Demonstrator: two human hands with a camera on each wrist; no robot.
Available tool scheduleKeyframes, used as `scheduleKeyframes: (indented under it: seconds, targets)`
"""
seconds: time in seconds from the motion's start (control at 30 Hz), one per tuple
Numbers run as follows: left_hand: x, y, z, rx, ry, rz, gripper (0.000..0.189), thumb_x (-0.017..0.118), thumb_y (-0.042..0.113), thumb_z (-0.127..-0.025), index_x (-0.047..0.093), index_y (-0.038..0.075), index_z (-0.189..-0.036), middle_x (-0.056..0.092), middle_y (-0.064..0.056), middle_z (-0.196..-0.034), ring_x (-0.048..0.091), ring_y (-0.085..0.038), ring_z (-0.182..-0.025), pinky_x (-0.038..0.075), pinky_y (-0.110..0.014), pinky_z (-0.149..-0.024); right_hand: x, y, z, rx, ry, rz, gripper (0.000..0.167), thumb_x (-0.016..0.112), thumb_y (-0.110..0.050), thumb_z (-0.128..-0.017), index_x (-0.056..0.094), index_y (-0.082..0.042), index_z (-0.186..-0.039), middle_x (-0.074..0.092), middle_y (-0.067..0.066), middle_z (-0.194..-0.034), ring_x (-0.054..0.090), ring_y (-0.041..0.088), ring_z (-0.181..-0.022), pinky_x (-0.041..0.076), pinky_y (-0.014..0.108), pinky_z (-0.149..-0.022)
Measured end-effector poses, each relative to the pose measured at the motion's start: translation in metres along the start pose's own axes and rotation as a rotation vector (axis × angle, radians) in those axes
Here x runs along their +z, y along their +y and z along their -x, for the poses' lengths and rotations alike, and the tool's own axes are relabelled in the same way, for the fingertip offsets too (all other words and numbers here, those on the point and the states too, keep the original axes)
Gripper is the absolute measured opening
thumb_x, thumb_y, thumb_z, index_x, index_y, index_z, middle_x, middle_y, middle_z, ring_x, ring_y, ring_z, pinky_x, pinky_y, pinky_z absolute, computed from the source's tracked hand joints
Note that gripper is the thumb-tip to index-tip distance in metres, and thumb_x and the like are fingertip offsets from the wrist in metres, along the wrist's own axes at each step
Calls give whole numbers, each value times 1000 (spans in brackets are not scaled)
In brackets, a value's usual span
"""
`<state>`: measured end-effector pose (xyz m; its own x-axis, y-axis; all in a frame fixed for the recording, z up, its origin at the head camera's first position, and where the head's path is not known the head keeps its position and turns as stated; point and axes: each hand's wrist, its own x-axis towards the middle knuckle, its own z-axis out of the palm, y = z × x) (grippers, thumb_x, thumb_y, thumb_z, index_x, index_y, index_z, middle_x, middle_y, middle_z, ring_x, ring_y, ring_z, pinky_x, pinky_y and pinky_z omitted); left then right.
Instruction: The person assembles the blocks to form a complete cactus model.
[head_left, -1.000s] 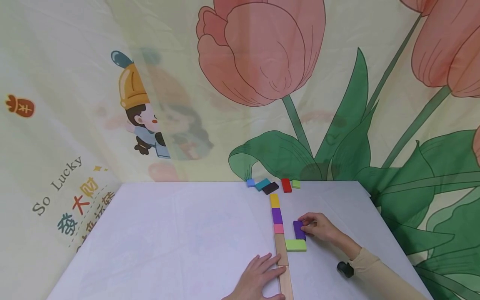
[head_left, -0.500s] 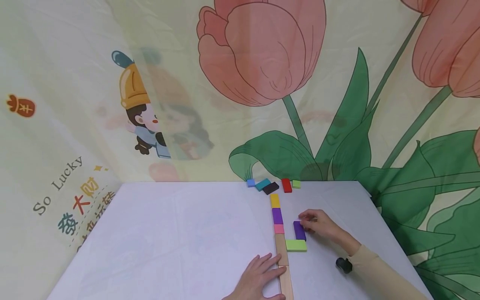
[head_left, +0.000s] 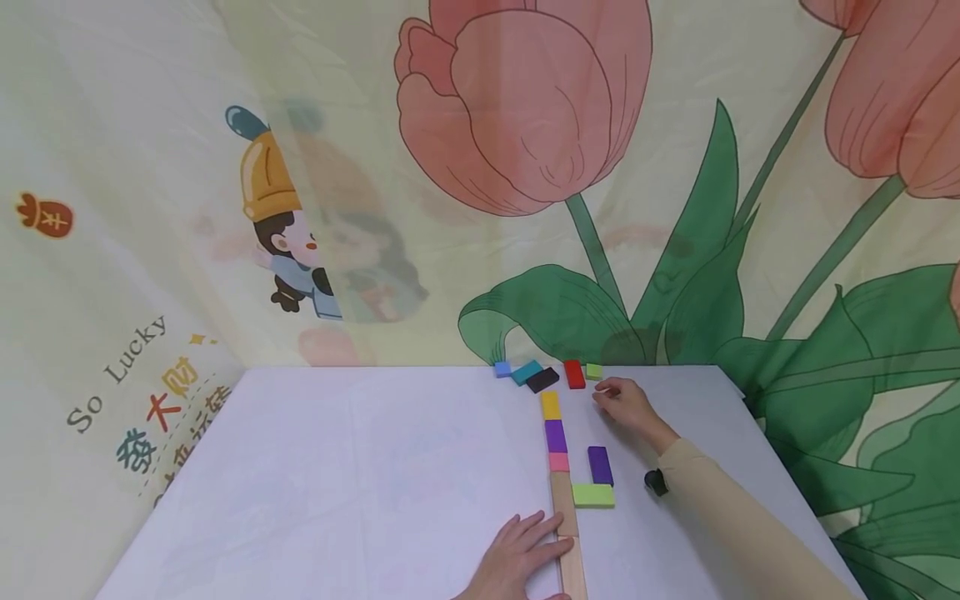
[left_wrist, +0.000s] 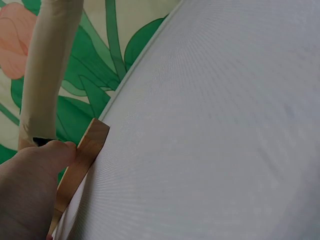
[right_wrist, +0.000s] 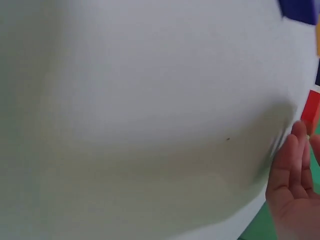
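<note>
A row of blocks runs away from me in the head view: wooden blocks, then a pink block, a purple block and a yellow block. My left hand rests with spread fingers against the wooden blocks; its thumb lies by a wooden block in the left wrist view. To the right of the row lie a long light green block, whose end is by the row, and a dark purple block just beyond it. My right hand, holding nothing, is beside a small light green block.
Along the back edge of the white table lie a blue block, a teal block, a black block and a red block. A printed cloth hangs behind the table.
My right hand has let go of the dark purple block and moved away toward the back of the table. That block stays behind the long light green one. My left hand has barely moved.
</note>
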<state>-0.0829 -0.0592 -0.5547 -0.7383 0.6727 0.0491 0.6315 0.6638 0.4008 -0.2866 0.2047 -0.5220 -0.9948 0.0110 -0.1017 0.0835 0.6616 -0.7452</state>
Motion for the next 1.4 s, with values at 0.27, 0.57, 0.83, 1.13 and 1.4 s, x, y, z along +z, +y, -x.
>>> scheduleKeyframes:
  seconds: [0.27,0.57,0.83,1.13,1.4]
  targets:
    - [3,-3,0,63,58,-64,62,43,67,-91,41,37,-145,35,10,-157,38,-16,-142,38,-45,-111,13,-14,-18,-59,83,-5,35,59,-17,-94,60,8,-118,63,25,-111,58,31,-95,54,36,-81]
    - [5,-3,-2,109,60,-82,66,50,66,-88,39,36,-147,35,9,-157,40,-17,-140,41,-43,-109,18,-37,-21,23,175,72,45,66,-19,-87,57,12,-118,65,29,-111,62,37,-93,54,42,-76]
    - [8,-6,-2,137,109,-146,70,55,66,-84,41,35,-146,38,8,-155,43,-17,-138,44,-41,-106,18,-40,-22,22,144,97,60,70,-18,-83,46,10,-131,59,30,-121,58,41,-103,52,48,-86]
    - [7,-5,0,94,64,-127,71,51,69,-85,39,37,-147,35,10,-157,40,-15,-140,41,-41,-109,0,-33,-18,-61,-2,4,47,62,-11,-92,48,8,-133,63,28,-110,63,26,-82,55,29,-66]
    - [5,-7,2,101,104,-150,68,50,68,-86,41,36,-146,38,9,-156,41,-16,-139,42,-42,-108,-13,-29,-11,-112,-84,21,42,68,-14,-89,57,1,-127,60,24,-116,59,31,-98,56,29,-71]
